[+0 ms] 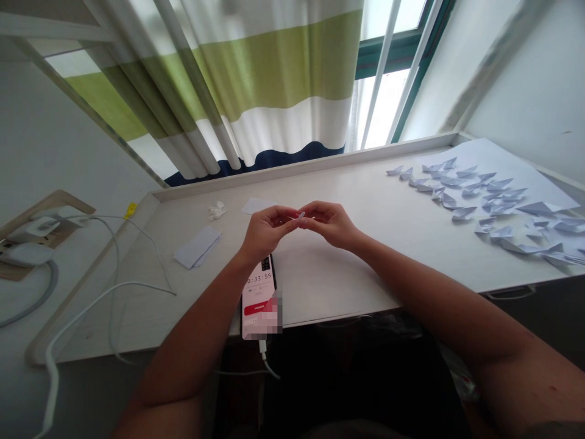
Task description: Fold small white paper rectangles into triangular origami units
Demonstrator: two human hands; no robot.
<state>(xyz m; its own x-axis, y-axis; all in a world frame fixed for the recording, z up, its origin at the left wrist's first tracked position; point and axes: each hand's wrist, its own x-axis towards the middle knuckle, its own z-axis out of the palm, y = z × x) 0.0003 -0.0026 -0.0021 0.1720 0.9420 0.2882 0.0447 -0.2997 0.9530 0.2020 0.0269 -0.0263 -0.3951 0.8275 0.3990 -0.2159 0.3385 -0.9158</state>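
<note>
Above the middle of the white table, my left hand (269, 225) and my right hand (329, 223) meet fingertip to fingertip. Both are closed in a pinch on a small folded piece of white paper (301, 216), most of which my fingers hide. Below my left wrist lies a phone (259, 305) with a lit timer screen and a cable plugged into its lower end. A sheet of white paper (258, 205) lies just behind my left hand. To its left rests a small stack of white paper (198, 247).
Many folded paper boats (464, 213) spread over the table's right side, some on a large white sheet (484, 155). A crumpled tissue (216, 211) sits at the back left. White cables (114, 286) run from a wall socket (27, 235) across the left edge. A raised rim (274, 172) borders the table's back.
</note>
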